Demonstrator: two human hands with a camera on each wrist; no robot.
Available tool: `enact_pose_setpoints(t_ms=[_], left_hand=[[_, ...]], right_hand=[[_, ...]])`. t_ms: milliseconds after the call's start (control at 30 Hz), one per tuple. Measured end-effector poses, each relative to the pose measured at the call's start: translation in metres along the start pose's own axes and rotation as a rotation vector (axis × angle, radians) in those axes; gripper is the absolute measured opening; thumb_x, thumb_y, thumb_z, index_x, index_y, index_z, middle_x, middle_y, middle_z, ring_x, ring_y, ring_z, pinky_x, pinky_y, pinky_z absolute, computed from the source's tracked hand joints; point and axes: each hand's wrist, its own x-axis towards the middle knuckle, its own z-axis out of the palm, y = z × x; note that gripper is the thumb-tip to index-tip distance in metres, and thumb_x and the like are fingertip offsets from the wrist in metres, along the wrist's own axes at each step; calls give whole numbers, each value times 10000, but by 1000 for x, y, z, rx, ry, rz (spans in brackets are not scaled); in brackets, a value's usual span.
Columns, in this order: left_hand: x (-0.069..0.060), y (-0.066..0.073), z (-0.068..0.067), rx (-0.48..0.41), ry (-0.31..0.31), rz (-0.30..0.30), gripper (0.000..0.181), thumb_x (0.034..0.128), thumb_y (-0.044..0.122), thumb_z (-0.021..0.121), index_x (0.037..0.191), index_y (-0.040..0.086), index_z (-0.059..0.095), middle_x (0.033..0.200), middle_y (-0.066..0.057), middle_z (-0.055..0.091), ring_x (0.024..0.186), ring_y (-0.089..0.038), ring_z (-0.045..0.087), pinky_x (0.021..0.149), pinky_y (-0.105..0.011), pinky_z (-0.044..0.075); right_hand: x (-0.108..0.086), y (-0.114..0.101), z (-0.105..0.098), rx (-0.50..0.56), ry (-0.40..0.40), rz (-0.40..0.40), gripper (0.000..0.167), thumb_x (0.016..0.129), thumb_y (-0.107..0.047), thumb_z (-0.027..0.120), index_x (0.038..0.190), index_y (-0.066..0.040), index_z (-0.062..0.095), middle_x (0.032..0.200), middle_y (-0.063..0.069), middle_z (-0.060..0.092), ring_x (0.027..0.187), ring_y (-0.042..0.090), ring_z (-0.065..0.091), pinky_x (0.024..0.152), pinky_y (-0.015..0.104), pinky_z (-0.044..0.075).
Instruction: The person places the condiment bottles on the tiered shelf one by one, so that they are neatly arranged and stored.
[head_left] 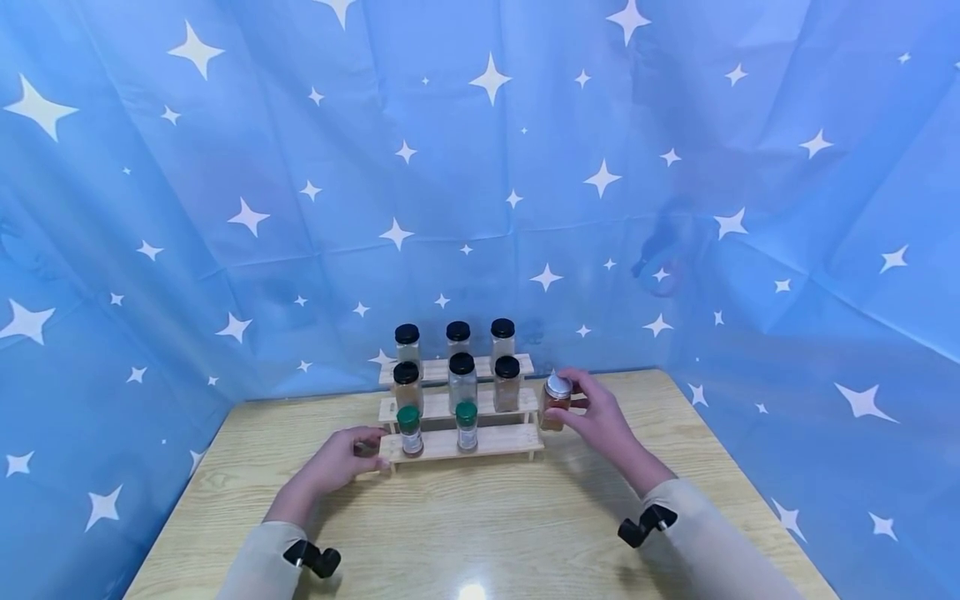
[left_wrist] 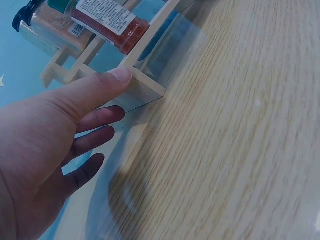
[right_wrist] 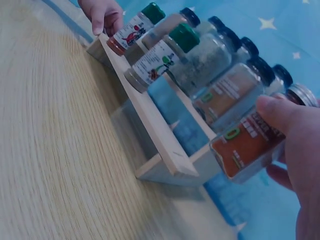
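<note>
My right hand grips a square glass jar of orange-brown spice with a silver lid, tilted in the right wrist view. The jar is off the right end of a three-step wooden spice rack. At the rack's left end, my left hand has its thumb on the lowest step's corner, other fingers curled behind, index finger hidden. On that step stand two green-capped spice bottles, one with red contents at left and one nearer the middle.
Black-lidded jars fill the middle step, with more black-lidded jars on the top step behind. The rack stands on a wood-grain table, close to a blue star-patterned curtain. Bare wood shows at the lowest step's right end.
</note>
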Motion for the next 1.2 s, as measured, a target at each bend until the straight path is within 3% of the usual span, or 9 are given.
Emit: enact_pose_setpoints(t_ms=[500,700,933,1200], left_hand=[[-2,3,-1,13,4,10,537,943,280,919,1419,105,742,1257,-24,760,1193,-283,694,1027,-556,593],[-1,1,0,16,4,5,522,952,290,910,1421,130,746,1256,-13,760,1188,-267,695,1025,-536,594],[0,1,1,12,9,-1,535,951,277,909,1437,133,736,1262,-14,757,1205,-266,687,1058,-553,576],[-1,0,1,11,11,8,544,958,267,903,1450,118,725,1269,-39,749,1216,-282,682,1063,-566,572]], right_hand=[[-4,-16,20,-14,-83,-56,644,885,-84,942,1439,-70,615,1305,82,682,1170,285,690,911,385,666],[-3,-20,32,-13,-128,-39,612,894,-131,943,1409,-122,612,1302,28,671,1175,243,682,928,382,656],[-1,-24,43,1,-151,-54,616,903,-129,937,1418,-122,598,1322,46,667,1180,257,673,936,524,653],[2,-28,51,-12,-167,-55,602,896,-130,941,1398,-129,608,1298,23,666,1149,215,688,941,408,655]])
